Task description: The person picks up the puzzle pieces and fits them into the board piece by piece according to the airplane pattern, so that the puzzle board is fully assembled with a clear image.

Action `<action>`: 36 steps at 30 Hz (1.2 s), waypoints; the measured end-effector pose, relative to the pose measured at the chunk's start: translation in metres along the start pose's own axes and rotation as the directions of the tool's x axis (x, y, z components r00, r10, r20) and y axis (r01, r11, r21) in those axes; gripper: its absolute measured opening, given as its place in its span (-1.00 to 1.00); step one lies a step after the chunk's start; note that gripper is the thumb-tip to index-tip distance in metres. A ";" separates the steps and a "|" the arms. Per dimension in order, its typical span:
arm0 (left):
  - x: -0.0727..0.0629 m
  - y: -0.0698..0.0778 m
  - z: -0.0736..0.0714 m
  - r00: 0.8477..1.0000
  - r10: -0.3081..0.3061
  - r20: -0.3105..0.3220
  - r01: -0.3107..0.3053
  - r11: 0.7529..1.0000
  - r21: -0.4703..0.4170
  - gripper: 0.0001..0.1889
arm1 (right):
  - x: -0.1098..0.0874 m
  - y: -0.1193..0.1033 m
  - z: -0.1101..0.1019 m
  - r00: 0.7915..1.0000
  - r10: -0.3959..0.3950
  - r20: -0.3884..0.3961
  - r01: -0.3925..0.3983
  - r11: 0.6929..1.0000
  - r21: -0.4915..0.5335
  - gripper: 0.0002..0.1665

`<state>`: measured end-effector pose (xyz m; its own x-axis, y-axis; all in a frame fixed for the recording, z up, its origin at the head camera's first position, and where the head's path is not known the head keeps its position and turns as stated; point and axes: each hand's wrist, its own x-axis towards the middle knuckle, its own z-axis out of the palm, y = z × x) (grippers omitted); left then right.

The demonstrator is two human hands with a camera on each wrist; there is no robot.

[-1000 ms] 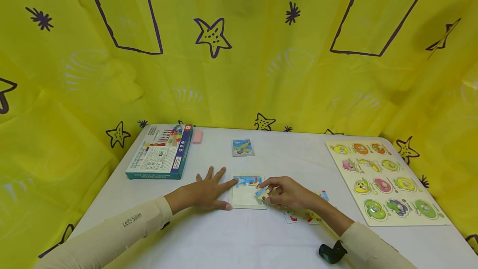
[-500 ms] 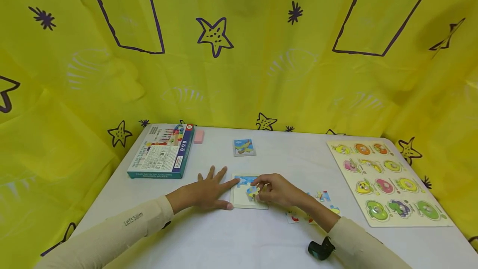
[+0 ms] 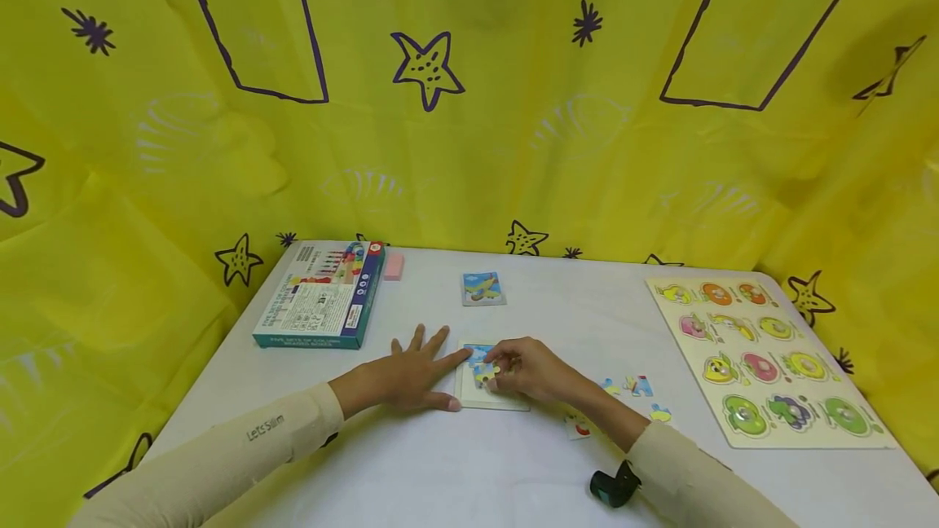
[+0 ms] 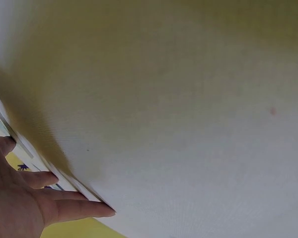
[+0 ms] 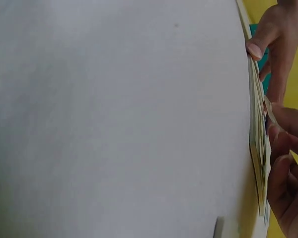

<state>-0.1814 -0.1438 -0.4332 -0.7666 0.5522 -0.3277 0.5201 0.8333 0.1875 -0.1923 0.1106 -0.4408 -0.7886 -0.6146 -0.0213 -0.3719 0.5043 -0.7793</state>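
My right hand point(image 3: 526, 367) pinches a blue-and-yellow jigsaw piece point(image 3: 484, 375) over the left part of the small puzzle tray point(image 3: 506, 406). In the right wrist view the piece point(image 5: 269, 111) shows edge-on, tilted between thumb and fingers close above the tray point(image 5: 253, 144). My left hand point(image 3: 411, 373) lies spread with straight fingers, its index fingertip and thumb at the tray's left edge. Fitted blue pieces point(image 3: 478, 351) line the tray's top row, partly hidden by the right hand. Several loose jigsaw pieces point(image 3: 638, 385) lie right of the tray, some hidden under the right forearm.
An airplane picture card point(image 3: 482, 288) lies behind the tray. At the back left are a boxed toy set point(image 3: 319, 296) and a pink block point(image 3: 394, 266). A fruit knob-puzzle board point(image 3: 766, 357) occupies the table's right side. A yellow patterned curtain point(image 3: 469, 169) hangs behind.
My right hand has moved left across the tray with the jigsaw piece, from its right side to its left part. More loose pieces now show at right. The left hand stays in place.
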 end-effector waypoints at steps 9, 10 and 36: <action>0.002 0.000 0.002 1.000 0.014 -0.002 -0.014 1.000 -0.001 -0.09 | 0.009 -0.005 0.011 0.996 0.059 -0.072 -0.063 0.997 -0.046 -0.69; 0.002 0.000 0.002 1.000 0.014 0.000 -0.014 1.000 0.001 -0.09 | 0.010 -0.006 0.011 0.995 0.064 -0.078 -0.068 0.996 -0.055 -0.70; -0.006 0.000 0.000 0.999 0.049 0.010 -0.049 0.999 0.018 -0.18 | 0.015 -0.014 0.013 0.988 0.124 -0.092 -0.137 0.979 -0.152 -0.76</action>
<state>-0.1763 -0.1472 -0.4313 -0.7364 0.5919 -0.3277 0.5637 0.8046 0.1868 -0.1924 0.0864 -0.4384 -0.8703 -0.4888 -0.0595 -0.3307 0.6697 -0.6650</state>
